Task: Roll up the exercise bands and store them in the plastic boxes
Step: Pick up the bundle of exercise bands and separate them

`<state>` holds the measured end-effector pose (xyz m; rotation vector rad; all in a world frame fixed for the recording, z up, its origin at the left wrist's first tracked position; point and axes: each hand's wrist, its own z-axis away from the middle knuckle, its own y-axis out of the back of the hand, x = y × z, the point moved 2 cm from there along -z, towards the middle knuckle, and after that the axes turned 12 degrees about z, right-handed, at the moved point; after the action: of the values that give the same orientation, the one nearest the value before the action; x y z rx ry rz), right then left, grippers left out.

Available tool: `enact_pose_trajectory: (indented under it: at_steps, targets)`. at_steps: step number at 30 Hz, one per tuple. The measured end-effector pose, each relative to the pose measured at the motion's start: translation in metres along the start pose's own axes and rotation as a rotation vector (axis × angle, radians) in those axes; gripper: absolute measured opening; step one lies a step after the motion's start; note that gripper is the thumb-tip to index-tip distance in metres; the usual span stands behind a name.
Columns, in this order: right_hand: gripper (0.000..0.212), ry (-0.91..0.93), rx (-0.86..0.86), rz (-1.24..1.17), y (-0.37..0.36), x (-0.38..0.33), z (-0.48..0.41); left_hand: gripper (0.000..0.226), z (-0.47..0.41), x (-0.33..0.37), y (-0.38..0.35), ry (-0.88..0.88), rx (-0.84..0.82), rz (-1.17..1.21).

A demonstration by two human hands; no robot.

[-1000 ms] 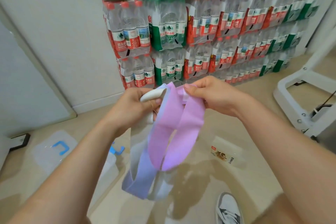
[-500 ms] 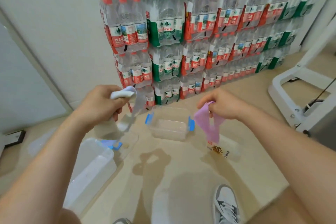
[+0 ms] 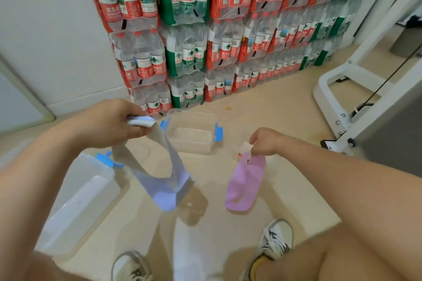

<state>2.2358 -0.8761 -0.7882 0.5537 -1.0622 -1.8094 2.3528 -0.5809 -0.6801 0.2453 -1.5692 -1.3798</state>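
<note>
left hand (image 3: 114,121): we see the fingers curled round the top of the pale bands (image 3: 159,166), holding them above the floor (image 3: 274,201).
pale bands: thin, flat, smooth loops, grey-white above and bluish-lilac at the bottom. The layers overlap, so we cannot count them.
right hand (image 3: 265,141): its fingertips pinch the top edge of the pink band (image 3: 245,185).
pink band: a soft matte loop that hangs slack with a rounded lower end, to the right of the pale bands and apart from them.
open box (image 3: 191,143): clear rectangular plastic with blue clips at both short ends. It stands on the floor beyond the hands.
left box (image 3: 75,201): cloudy plastic with a blue clip, near left, partly hidden by our left arm.
small clear thing (image 3: 239,151): it has a red label and lies just behind the right hand. We cannot make out what it is.
bottle packs (image 3: 187,41): shrink-wrapped and stacked at the far wall, the top cut off.
</note>
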Motion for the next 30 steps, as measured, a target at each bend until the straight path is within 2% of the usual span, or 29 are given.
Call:
enact_pose_trajectory:
  at_steps: [1,2,4,5,7,9,11,13,14,18,22,26,28,30]
  targets:
    - [0.053,0.013,-0.033,-0.006,0.008,-0.007,0.006,0.014,0.0,0.003,-0.002,-0.007,-0.027,-0.01]
    - [0.067,0.048,-0.077,-0.128,0.018,-0.015,0.014,0.014,-0.002,0.005,-0.005,-0.023,-0.043,-0.027]
    - [0.085,0.211,-0.16,-0.539,0.043,-0.039,0.036,0.013,-0.004,0.01,-0.009,-0.058,-0.06,-0.032]
    - [0.086,0.314,-0.168,-0.689,0.053,-0.053,0.05,0.013,-0.003,0.013,-0.011,-0.068,-0.073,-0.006]
    - [0.083,0.51,-0.084,-0.729,0.068,-0.079,0.074,0.016,-0.002,0.02,-0.013,-0.084,-0.117,0.068]
    - [0.075,0.613,0.123,-0.642,0.072,-0.101,0.09,0.02,-0.001,0.029,-0.015,-0.112,-0.156,0.144]
    - [0.049,0.65,0.347,-0.578,0.071,-0.114,0.092,0.025,0.002,0.033,-0.014,-0.145,-0.158,0.149]
    - [0.013,0.631,0.429,-0.543,0.069,-0.117,0.088,0.032,0.004,0.031,-0.014,-0.151,-0.134,0.136]
    - [0.011,0.611,0.426,-0.547,0.069,-0.116,0.086,0.035,0.003,0.029,-0.014,-0.149,-0.119,0.133]
    - [0.021,0.585,0.379,-0.629,0.073,-0.112,0.081,0.028,0.0,0.029,-0.008,-0.198,0.065,0.108]
    - [0.031,0.585,0.149,-0.733,0.075,-0.104,0.081,0.013,0.002,0.033,0.003,-0.24,0.236,0.197]
    - [0.015,0.581,-0.089,-0.844,0.077,-0.092,0.077,0.015,0.001,0.028,0.004,-0.203,0.271,0.299]
    - [0.013,0.525,-0.118,-0.854,0.078,-0.086,0.073,0.015,0.001,0.026,0.008,-0.163,0.329,0.217]
    - [0.008,0.479,-0.085,-0.846,0.08,-0.081,0.069,0.016,0.004,0.024,0.022,-0.138,0.457,0.123]
